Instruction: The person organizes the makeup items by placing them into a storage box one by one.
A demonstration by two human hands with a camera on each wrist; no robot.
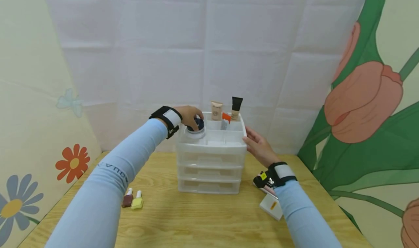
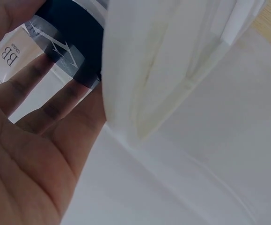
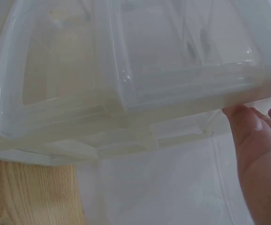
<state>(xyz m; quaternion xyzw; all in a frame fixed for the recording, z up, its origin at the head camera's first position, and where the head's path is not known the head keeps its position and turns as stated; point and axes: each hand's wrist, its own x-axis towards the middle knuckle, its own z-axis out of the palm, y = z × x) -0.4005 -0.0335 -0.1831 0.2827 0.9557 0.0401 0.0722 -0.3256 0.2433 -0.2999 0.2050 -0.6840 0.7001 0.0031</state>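
A white translucent drawer organizer (image 1: 209, 170) stands on the table, with an open compartment tray on top. My left hand (image 1: 188, 116) grips a round jar (image 1: 195, 126) with a dark lid by its sides, at the tray's left compartment. In the left wrist view, the fingers spread around the dark lid (image 2: 79, 42). My right hand (image 1: 260, 146) rests against the organizer's right side near the top rim, its fingers fairly straight; the right wrist view shows the thumb at the rim. A BB cream tube (image 1: 216, 111) and a black-capped tube (image 1: 236, 108) stand upright at the tray's back.
An orange item (image 1: 226, 117) sits in the tray between the tubes. Two nail polish bottles, one dark red (image 1: 127, 200) and one yellow (image 1: 137, 203), stand at the table's left. A white box (image 1: 271, 206) and a black item (image 1: 260, 181) lie near my right forearm.
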